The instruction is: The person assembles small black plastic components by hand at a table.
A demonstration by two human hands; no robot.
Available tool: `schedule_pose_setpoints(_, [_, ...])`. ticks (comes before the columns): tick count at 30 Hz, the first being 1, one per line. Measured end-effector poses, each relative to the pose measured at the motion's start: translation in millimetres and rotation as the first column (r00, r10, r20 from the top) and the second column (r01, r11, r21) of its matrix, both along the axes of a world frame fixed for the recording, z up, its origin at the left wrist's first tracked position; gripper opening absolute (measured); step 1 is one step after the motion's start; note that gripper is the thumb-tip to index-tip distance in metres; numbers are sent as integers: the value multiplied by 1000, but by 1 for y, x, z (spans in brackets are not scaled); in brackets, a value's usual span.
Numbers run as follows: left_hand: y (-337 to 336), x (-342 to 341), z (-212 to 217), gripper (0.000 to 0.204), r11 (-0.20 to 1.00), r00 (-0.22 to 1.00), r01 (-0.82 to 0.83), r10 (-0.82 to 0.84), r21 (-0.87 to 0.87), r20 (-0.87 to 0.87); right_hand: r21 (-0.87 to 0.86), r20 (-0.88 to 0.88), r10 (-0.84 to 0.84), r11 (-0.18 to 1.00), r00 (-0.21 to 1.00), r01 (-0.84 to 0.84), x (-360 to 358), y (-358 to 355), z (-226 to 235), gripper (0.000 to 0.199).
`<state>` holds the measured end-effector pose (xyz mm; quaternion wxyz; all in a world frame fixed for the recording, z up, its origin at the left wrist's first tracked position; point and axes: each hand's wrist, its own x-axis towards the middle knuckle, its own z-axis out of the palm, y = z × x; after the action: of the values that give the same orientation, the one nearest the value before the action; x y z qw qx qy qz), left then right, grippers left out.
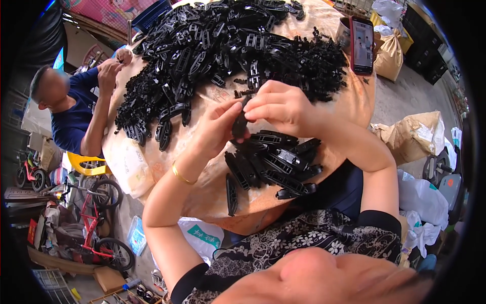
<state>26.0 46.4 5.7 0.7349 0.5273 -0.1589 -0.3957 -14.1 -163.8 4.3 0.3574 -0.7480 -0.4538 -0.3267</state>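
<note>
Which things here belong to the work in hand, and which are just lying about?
In hand: black plastic part held by left hand and right hand; small pile; big heap.

Lying about: phone, sacks, red bicycle.

Both forearms bare up to abt the elbow. Left hand (215,134): thin gold bangle (181,176) round the wrist, plain band, no stones visible. Right hand (283,107): no ring or watch seen. Short sleeves, black cuff band (377,219) at each sleeve end. Top (304,238) is black w/ small white floral + paisley-type print, pattern runs across shoulders & chest. Dark navy garment (336,190) shows below the table edge, lap area
</note>
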Motion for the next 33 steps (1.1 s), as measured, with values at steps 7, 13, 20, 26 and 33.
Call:
schedule_pose_setpoints(7, [5, 2, 1, 31, 985, 998, -15, 4, 174, 66, -157, 206, -125, 975, 970, 159, -3, 0, -2, 28])
schedule_pose_setpoints(13, [6, -1, 14, 39, 958, 910, -19, -102, 287, 402, -79, 99, -192, 977, 976, 200, -2, 4, 1, 24])
schedule_pose_setpoints(20, [-3, -17, 10, 33, 846, 624, -331, -136, 418, 769, -97, -493, -196, 981, 847, 171, 1, -4, -4, 30])
schedule_pose_setpoints(26, [-5, -19, 5, 34, 847, 465, -357, -203, 393, 862, -134, -665, -148, 988, 732, 78, 10, -11, -4, 30])
schedule_pose_setpoints(33, [-10, -24, 14, 36, 905, 325, -78, -373, 418, 869, 118, -786, 53, 991, 616, 65, 23, -14, -11, 26])
